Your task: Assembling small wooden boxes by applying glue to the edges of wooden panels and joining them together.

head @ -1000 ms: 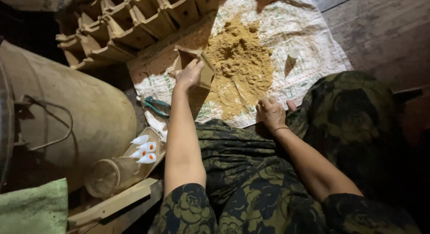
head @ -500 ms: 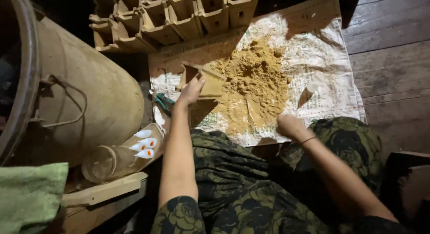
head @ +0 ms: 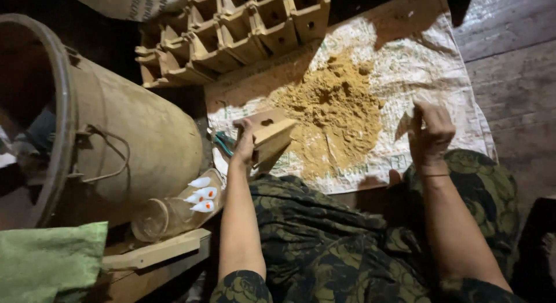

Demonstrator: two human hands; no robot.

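Big metal drum lies far left w/ a clear jar near it. Left hand clamped on a small brown box mould, tilted, at the left edge of the sandy pile. Right hand loosely curled over the white sack sheet; can't tell if it holds anything.

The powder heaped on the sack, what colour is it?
The powder is a yellowish tan, like sawdust, seen in the head view, on the white woven sack.

Head cam, single view, steep downward tilt.
You look down past your lap, close over the sack and both forearms.
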